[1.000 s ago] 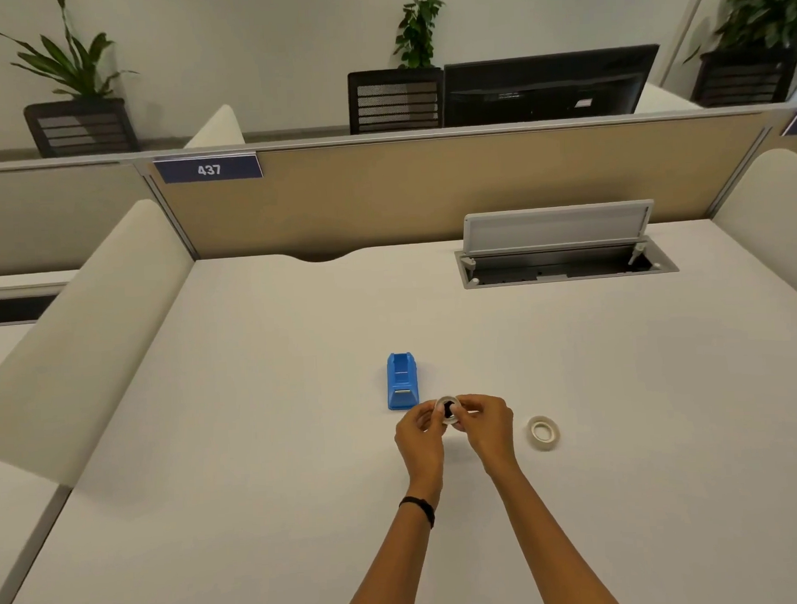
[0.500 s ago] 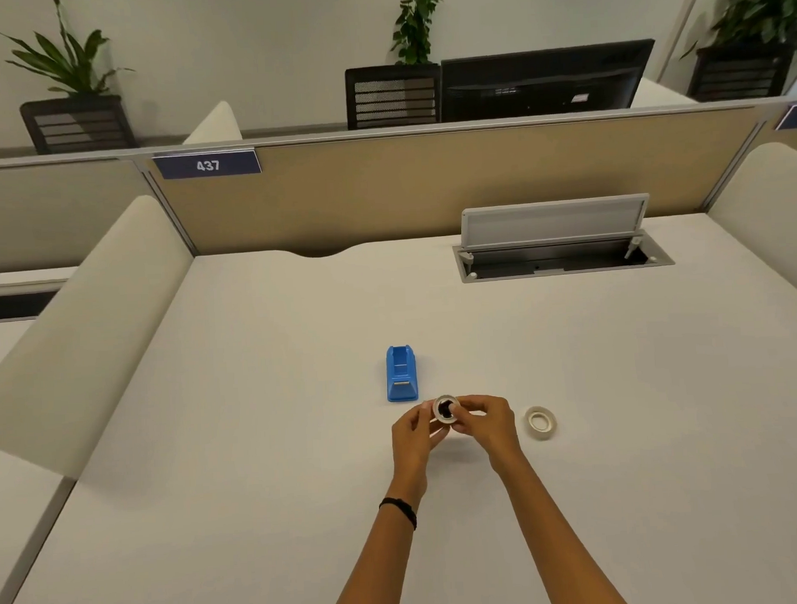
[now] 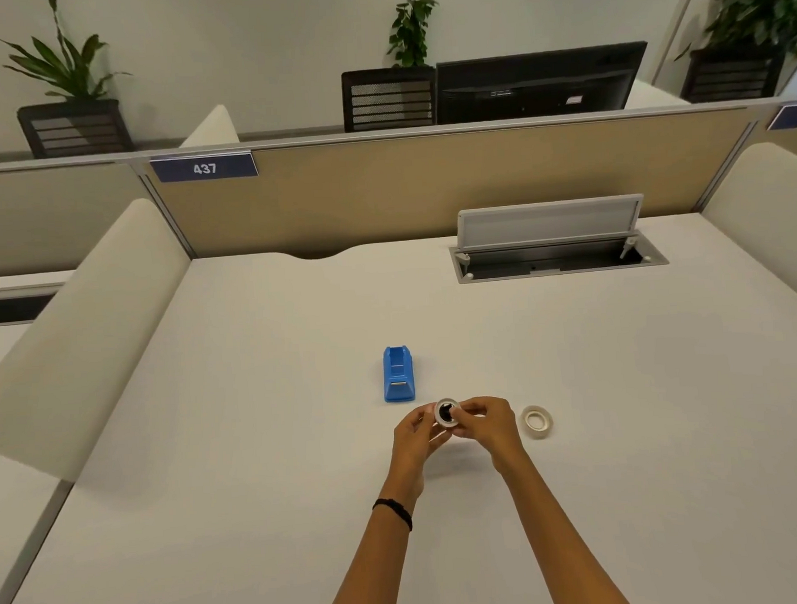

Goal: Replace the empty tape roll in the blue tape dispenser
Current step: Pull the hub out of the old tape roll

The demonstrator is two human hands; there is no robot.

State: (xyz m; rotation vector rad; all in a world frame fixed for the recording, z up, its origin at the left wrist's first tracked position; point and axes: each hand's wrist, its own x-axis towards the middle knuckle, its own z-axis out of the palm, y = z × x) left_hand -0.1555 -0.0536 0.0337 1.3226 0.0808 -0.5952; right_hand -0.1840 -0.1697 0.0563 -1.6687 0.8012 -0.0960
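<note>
At the lower centre of the white desk (image 3: 255, 397), the left hand (image 3: 415, 441) and the right hand (image 3: 487, 427) both pinch one small tape ring (image 3: 446, 413) with a dark core between curled fingers, its opening facing the camera. One blue tape dispenser (image 3: 398, 380) stands just above the hands, its long axis running up the frame. One more tape roll (image 3: 536, 421) lies flat to the right.

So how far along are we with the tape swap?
Done: the blue dispenser sits on the desk with its cradle looking empty, so the roll is out. In hand: left hand and right hand both hold a ring with a dark hub; which roll it is, I cannot tell. Left: the other roll lies untouched on the desk; nothing is reloaded yet.
</note>
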